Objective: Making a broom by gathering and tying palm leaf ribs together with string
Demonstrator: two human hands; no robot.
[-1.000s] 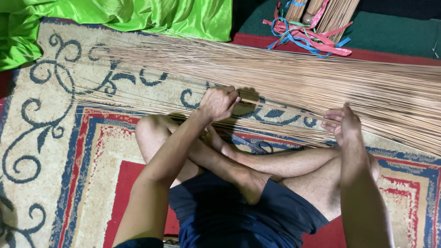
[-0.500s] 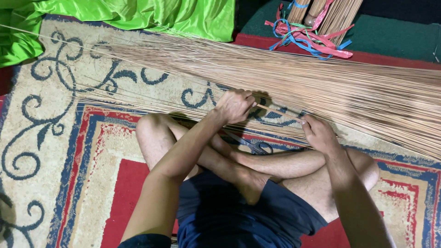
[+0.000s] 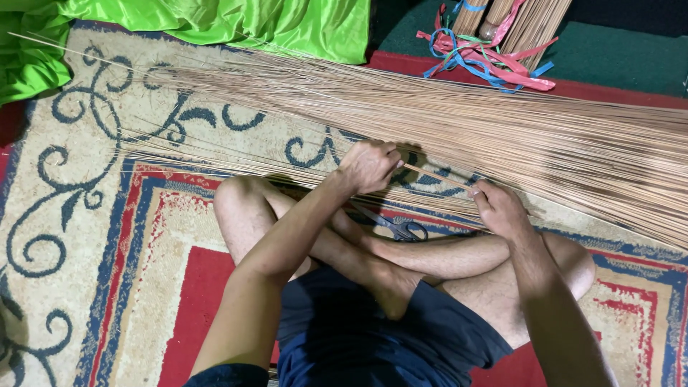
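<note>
A big fan of thin tan broom sticks (image 3: 502, 129) lies across the patterned rug (image 3: 86, 215) in front of my crossed legs. My left hand (image 3: 369, 166) is closed on a few sticks near the fan's lower edge. My right hand (image 3: 498, 208) pinches the same thin sticks a little to the right. A smaller row of sticks (image 3: 215, 159) lies along the rug below the main pile. Black scissors (image 3: 394, 226) rest on the rug just past my shin, between my two hands.
Bright green cloth (image 3: 215, 21) is bunched at the top left. At the top right, tied stick bundles (image 3: 523, 21) lie with red, blue and green plastic ribbons (image 3: 487, 61) on a dark green mat.
My right hand has moved left from the pile's right part to the sticks near my left hand. My left hand shifted right and now grips thin sticks. The scissors have come into view.
</note>
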